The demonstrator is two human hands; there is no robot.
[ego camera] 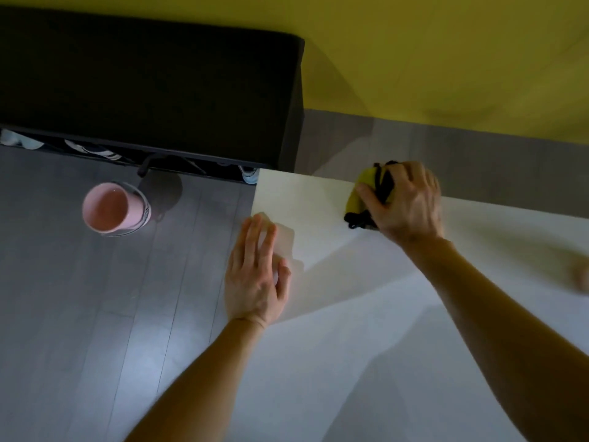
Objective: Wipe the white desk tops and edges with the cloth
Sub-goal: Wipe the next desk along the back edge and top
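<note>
1. The fingers [366, 194] of the right hand [404, 202] are curled tightly round the cloth [361, 183]. They bunch it into a wad, and only its left part shows past the knuckles.
2. The cloth is yellow-green with a black trim or cord. It looks soft and crumpled, and it is pressed down on the far edge of the desk [350, 314], near the far left corner.
3. The fingers [255, 231] of the left hand [255, 275] lie straight and close together and hold nothing. The hand lies flat along the left edge of the desk, just short of the same corner. We cannot tell how hard it presses.
4. The desk top is flat, white and matt, with sharp square edges. Slanting shadows cross it, and we can see no dirt or smears on it.
5. We judge that the step in hand is wiping the far edge at the corner, with the left hand steadying the body.
6. The next move calls for drawing the wad along the edge and round the corner under steady pressure. The left hand would then have to clear the left edge so the cloth can pass.
7. Beyond the desk we see a grey plank floor [95, 314] with a soft sheen, and a smooth pink cup [108, 208] standing on it, well apart from the desk. There is also a dark cabinet [143, 90] and a yellow wall [446, 59].
8. A brownish blur at the right margin is too unclear to name.
</note>
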